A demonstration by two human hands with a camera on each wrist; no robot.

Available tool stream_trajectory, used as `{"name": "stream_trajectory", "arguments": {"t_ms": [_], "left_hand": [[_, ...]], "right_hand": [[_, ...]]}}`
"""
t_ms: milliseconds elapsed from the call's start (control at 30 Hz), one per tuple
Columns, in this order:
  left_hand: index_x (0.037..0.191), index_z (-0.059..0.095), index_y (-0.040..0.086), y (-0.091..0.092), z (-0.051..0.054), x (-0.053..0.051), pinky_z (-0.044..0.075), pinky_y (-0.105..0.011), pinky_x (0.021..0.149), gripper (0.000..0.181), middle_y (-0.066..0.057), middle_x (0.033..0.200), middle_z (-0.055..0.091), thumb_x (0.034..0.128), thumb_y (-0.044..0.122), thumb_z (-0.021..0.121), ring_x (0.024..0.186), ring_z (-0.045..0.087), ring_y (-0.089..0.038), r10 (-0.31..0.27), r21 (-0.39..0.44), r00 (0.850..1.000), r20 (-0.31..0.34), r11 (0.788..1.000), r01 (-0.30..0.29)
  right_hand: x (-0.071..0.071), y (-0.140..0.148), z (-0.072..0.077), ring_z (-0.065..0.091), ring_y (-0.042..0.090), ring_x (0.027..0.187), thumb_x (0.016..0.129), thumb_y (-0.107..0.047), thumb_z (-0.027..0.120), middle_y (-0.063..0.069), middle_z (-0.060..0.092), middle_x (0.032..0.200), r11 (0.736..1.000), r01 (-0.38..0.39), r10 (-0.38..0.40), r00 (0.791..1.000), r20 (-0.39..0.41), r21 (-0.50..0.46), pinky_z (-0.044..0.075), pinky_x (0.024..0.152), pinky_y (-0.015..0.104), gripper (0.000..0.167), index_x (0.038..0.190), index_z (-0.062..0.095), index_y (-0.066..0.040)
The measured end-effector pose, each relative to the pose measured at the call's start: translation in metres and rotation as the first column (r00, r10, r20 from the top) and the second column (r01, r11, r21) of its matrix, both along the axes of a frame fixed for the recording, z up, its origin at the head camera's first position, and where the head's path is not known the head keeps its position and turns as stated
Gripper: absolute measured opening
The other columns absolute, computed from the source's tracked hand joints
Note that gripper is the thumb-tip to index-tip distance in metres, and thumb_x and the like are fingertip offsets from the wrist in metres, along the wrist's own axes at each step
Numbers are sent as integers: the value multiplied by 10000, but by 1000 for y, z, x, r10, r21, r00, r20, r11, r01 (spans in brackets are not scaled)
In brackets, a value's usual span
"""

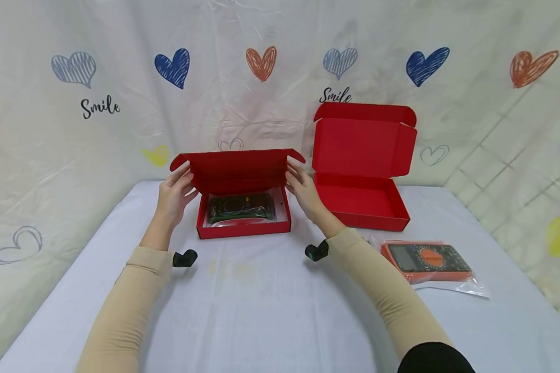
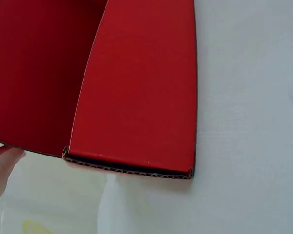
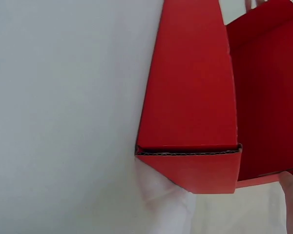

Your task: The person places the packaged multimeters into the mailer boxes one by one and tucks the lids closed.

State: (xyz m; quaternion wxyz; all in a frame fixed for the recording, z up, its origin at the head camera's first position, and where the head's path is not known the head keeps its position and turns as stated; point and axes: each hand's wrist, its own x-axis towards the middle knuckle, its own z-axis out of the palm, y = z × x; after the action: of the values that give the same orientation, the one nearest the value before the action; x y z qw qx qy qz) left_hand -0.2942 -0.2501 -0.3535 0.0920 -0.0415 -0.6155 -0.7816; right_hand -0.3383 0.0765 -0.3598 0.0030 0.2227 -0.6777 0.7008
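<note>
Hands grasping the hinged red cardboard lid at both sides, we best keep it square over the shallow red cardboard box where the plastic-wrapped dark multimeter lies.

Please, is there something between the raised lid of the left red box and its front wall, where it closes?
Nothing visible stands between the lid and the front wall. The dark multimeter lies inside, behind that wall, and seems low enough. The left grip and right grip touch the lid's sides.
</note>
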Motion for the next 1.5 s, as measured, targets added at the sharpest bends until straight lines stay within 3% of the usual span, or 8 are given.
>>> {"name": "stream_trajectory", "arguments": {"t_ms": [400, 533, 667, 767, 967, 1133, 1367, 1500], "left_hand": [[1641, 208, 116, -9, 5, 2, 198, -529, 1220, 685, -111, 1663, 271, 1059, 328, 500, 1518, 258, -322, -157, 39, 987, 30, 987, 156], [1646, 125, 126, -12, 6, 4, 140, -535, 1233, 806, -112, 1690, 211, 1025, 460, 516, 1536, 204, -328, -207, 98, 978, 23, 974, 204], [1650, 2, 157, -14, 10, 6, 92, -531, 1239, 962, -130, 1698, 170, 979, 639, 493, 1538, 179, -353, -214, 165, 977, 18, 964, 208], [1659, 53, 178, -15, 15, 7, 92, -538, 1240, 951, -131, 1693, 191, 965, 689, 457, 1517, 217, -377, -205, 153, 978, 26, 968, 198], [1594, 321, 220, -17, 22, 5, 134, -536, 1237, 779, -98, 1680, 252, 974, 670, 463, 1502, 258, -396, -196, 73, 978, 77, 979, 191], [1580, 382, 214, -19, 28, 2, 152, -553, 1228, 762, -100, 1687, 230, 968, 651, 508, 1513, 228, -439, -200, -5, 976, 88, 980, 201], [1556, 435, 230, -20, 32, 0, 168, -568, 1220, 677, -98, 1696, 199, 984, 573, 553, 1512, 218, -457, -206, -68, 974, 97, 975, 213], [1531, 472, 240, -20, 33, 0, 167, -578, 1218, 595, -109, 1695, 198, 1009, 520, 531, 1503, 237, -464, -208, -88, 974, 86, 972, 216]], "right_hand": [[1, 11, 8, 266, 284, 1521, 1052, -143, 492, 106, 230, 1679, 987, -135, 145, 982, 120, -83, 289, 1194, 456, 658, 1643, 203, -120], [0, 15, 10, 204, 304, 1540, 1045, -143, 475, 110, 171, 1696, 974, -200, 213, 966, 145, -103, 225, 1213, 491, 690, 1652, 148, -123], [-2, 19, 10, 143, 378, 1547, 1056, -158, 417, 131, 152, 1700, 955, -247, 276, 945, 178, -166, 173, 1222, 512, 670, 1653, 118, -106], [-4, 21, 11, 167, 397, 1539, 1060, -195, 422, 132, 186, 1692, 955, -241, 273, 941, 201, -171, 200, 1220, 491, 662, 1650, 136, -101], [-3, 26, 15, 169, 410, 1536, 1061, -337, 404, 148, 163, 1696, 960, -272, 281, 939, 196, -71, 241, 1208, 472, 708, 1652, 105, -87], [-2, 31, 23, 190, 442, 1522, 1065, -486, 376, 156, 188, 1687, 957, -290, 287, 936, 203, -17, 288, 1189, 456, 760, 1654, 95, -96], [-6, 29, 32, 275, 424, 1500, 1069, -388, 448, 144, 269, 1665, 972, -228, 232, 925, 301, -46, 346, 1159, 430, 710, 1651, 134, -129], [-8, 28, 36, 295, 423, 1492, 1059, -336, 468, 142, 278, 1662, 973, -230, 223, 926, 305, -14, 334, 1166, 448, 715, 1648, 139, -101]]}}
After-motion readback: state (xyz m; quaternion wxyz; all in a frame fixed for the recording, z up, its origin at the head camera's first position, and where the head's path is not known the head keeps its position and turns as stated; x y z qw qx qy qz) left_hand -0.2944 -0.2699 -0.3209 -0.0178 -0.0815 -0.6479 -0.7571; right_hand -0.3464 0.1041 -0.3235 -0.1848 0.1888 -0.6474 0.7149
